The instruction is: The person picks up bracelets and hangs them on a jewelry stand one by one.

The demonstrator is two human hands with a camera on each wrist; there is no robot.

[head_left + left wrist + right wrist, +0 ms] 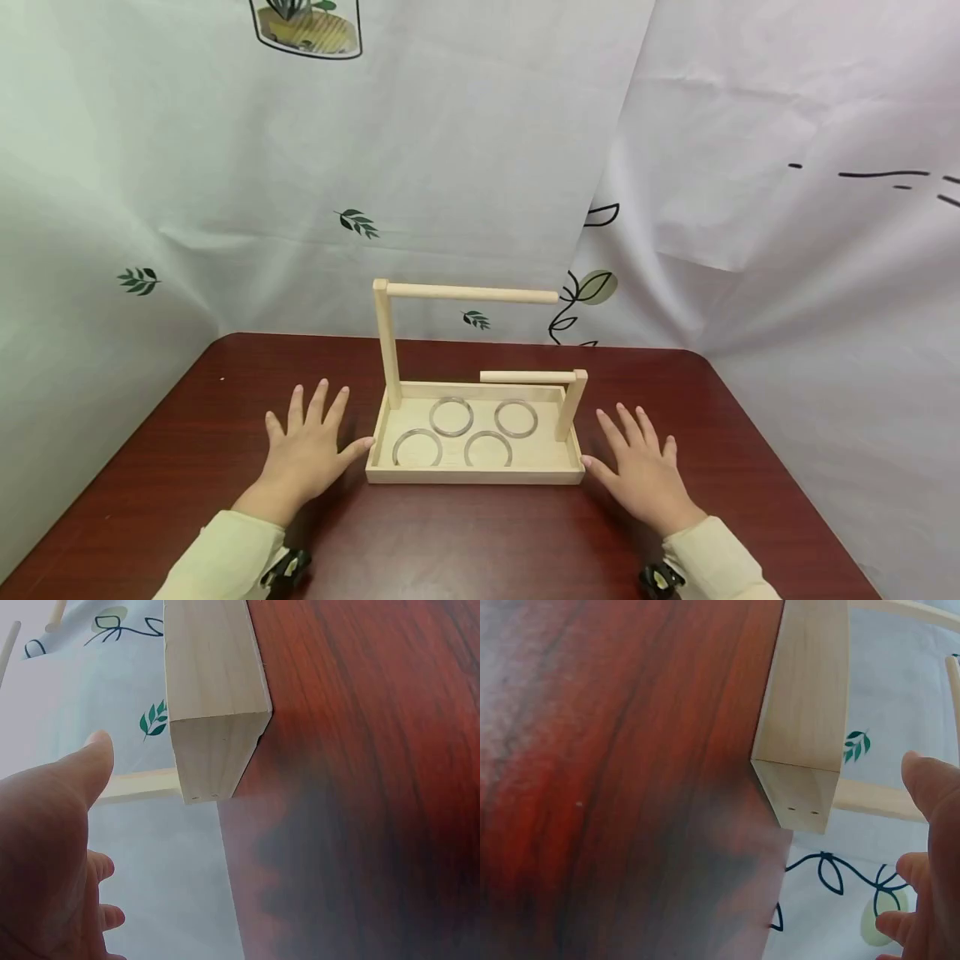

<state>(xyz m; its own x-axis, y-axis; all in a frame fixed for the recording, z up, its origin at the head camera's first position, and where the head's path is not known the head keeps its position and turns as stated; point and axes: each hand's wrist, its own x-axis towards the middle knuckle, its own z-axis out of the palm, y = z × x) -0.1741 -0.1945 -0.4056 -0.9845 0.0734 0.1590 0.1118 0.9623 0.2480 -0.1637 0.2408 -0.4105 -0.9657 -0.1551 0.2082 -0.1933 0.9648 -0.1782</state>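
Note:
A shallow wooden tray (474, 476) sits in the middle of the table, with several thin clear rings (488, 435) lying flat inside it. From its left end rises a tall post with a long horizontal rod (472, 293); a shorter post at the right end carries a short rod (527, 377). My left hand (303, 450) is spread beside the tray, thumb tip at its left wall. On the other side my right hand (643, 477) has its fingers spread too, the thumb tip near the right front corner. Both wrist views show the tray's end wall (217, 757) beside the thumb.
The dark red wooden table (480, 542) has rounded far corners. White cloth (480, 167) printed with leaves and line drawings hangs behind it and along both sides. The two rods stand up above the tray, at different heights.

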